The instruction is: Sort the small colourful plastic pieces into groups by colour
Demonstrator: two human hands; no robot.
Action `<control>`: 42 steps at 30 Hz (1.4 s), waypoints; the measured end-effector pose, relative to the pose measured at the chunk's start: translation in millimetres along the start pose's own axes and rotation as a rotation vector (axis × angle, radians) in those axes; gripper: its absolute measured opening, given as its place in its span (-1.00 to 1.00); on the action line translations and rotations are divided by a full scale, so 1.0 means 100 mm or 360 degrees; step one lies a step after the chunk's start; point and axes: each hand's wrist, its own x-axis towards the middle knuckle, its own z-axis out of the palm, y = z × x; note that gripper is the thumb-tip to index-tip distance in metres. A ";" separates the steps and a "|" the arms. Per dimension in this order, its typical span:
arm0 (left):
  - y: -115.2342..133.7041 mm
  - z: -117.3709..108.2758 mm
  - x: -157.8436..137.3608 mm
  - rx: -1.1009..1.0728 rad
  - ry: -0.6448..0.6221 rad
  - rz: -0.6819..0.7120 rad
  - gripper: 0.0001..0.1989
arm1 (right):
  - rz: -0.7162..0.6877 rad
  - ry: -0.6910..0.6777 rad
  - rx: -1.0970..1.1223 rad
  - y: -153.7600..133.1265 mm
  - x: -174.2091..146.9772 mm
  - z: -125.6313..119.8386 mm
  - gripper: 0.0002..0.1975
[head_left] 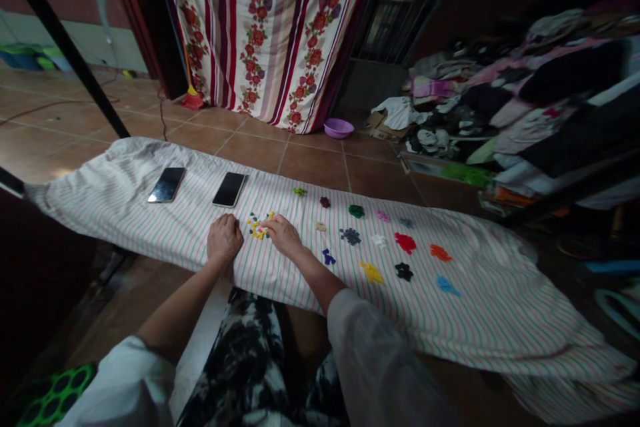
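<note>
**Fine finger work noted at a mixed cluster of small pieces [259, 233]**

Two smartphones [167, 185] are laid on the striped cloth [480, 320]; just right of them the left hand [225, 238] is rested, fingers curled, any grip not determinable; beside it lies the cluster, yellow predominating; it is met by the right hand [283, 237], fingertips drawn together, a pinched piece neither confirmed nor excluded; farther right, single-colour piles [371, 272] are set out; in judgement, pieces are best handled singly and lightly, with neighbours undisturbed and the cloth unpulled.

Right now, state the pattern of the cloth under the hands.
Pink and green stripes on a pale cloth, in the head view.
</note>
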 end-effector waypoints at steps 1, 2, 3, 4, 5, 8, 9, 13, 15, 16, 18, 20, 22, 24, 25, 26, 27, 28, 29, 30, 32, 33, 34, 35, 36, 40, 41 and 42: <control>0.00 0.00 0.00 -0.0003 -0.0003 -0.0002 -0.86 | 0.0005 0.0018 0.0007 0.01 -0.01 0.01 -0.71; 0.00 0.00 0.00 -0.0006 -0.0004 -0.0001 -0.86 | 0.0012 0.0040 0.0017 0.01 -0.01 0.02 -0.72; 0.00 0.01 0.00 -0.0008 0.0000 -0.0001 -0.85 | 0.0020 0.0064 0.0028 0.01 -0.02 0.03 -0.72; -0.01 0.01 0.00 -0.0010 0.0004 0.0001 -0.85 | 0.0030 0.0088 0.0035 0.01 -0.03 0.04 -0.72; -0.01 0.02 0.00 -0.0011 0.0007 0.0005 -0.86 | 0.0040 0.0113 0.0037 0.01 -0.04 0.05 -0.73; -0.02 0.03 0.00 -0.0013 0.0013 0.0012 -0.86 | 0.0057 0.0173 0.0004 0.01 -0.07 0.06 -0.75; -0.02 0.03 0.00 -0.0012 0.0016 0.0014 -0.86 | 0.0057 0.0188 -0.0005 0.01 -0.08 0.07 -0.75; -0.03 0.05 0.00 -0.0009 0.0029 0.0026 -0.85 | 0.0105 0.0244 0.0047 0.02 -0.11 0.07 -0.76; -0.03 0.05 0.00 -0.0006 0.0038 0.0034 -0.85 | 0.0136 0.0280 0.0091 0.03 -0.11 0.07 -0.76; -0.03 0.05 -0.01 -0.0005 0.0043 0.0035 -0.85 | 0.0146 0.0303 0.0114 0.04 -0.11 0.07 -0.76; -0.03 0.05 -0.01 -0.0005 0.0045 0.0034 -0.85 | 0.0155 0.0348 0.0168 0.05 -0.11 0.07 -0.77; -0.03 0.04 -0.01 -0.0012 0.0038 0.0024 -0.85 | 0.0160 0.0381 0.0238 0.05 -0.12 0.07 -0.77; -0.03 0.04 -0.01 -0.0022 0.0031 0.0016 -0.85 | 0.0160 0.0392 0.0320 0.06 -0.13 0.07 -0.77; -0.03 0.04 -0.01 -0.0030 0.0034 0.0015 -0.84 | 0.0176 0.0396 0.0390 0.07 -0.16 0.06 -0.76; -0.03 0.04 -0.01 -0.0031 0.0036 0.0016 -0.84 | 0.0188 0.0398 0.0415 0.07 -0.17 0.06 -0.75; -0.03 0.04 -0.01 -0.0031 0.0036 0.0019 -0.84 | 0.0198 0.0398 0.0431 0.08 -0.19 0.04 -0.75; -0.03 0.04 -0.01 -0.0030 0.0035 0.0021 -0.84 | 0.0211 0.0402 0.0439 0.08 -0.21 0.03 -0.75; -0.03 0.04 -0.01 -0.0029 0.0033 0.0024 -0.84 | 0.0223 0.0409 0.0441 0.08 -0.23 0.01 -0.75; -0.03 0.04 -0.01 -0.0026 0.0032 0.0026 -0.83 | 0.0229 0.0414 0.0439 0.09 -0.25 -0.01 -0.75; -0.03 0.04 -0.01 -0.0023 0.0033 0.0029 -0.83 | 0.0229 0.0419 0.0437 0.10 -0.27 -0.04 -0.75; -0.04 0.04 -0.01 -0.0013 0.0038 0.0029 -0.82 | 0.0214 0.0440 0.0435 0.13 -0.32 -0.12 -0.75; -0.04 0.04 -0.01 -0.0010 0.0038 0.0032 -0.81 | 0.0207 0.0459 0.0438 0.15 -0.35 -0.16 -0.75; -0.04 0.04 -0.01 -0.0008 0.0040 0.0033 -0.80 | 0.0202 0.0484 0.0442 0.18 -0.38 -0.21 -0.75; -0.04 0.04 -0.01 -0.0009 0.0040 0.0036 -0.80 | 0.0203 0.0518 0.0449 0.21 -0.41 -0.27 -0.75; -0.04 0.03 -0.02 -0.0010 0.0040 0.0038 -0.79 | 0.0207 0.0557 0.0454 0.24 -0.45 -0.33 -0.75; -0.03 0.02 -0.02 0.0007 0.0029 0.0043 -0.78 | 0.0236 0.0706 0.0436 0.44 -0.64 -0.62 -0.75; -0.03 0.01 -0.02 0.0017 0.0024 0.0042 -0.77 | 0.0252 0.0757 0.0408 0.50 -0.70 -0.70 -0.74; -0.02 0.01 -0.02 0.0028 0.0021 0.0040 -0.77 | 0.0273 0.0820 0.0366 0.57 -0.76 -0.79 -0.74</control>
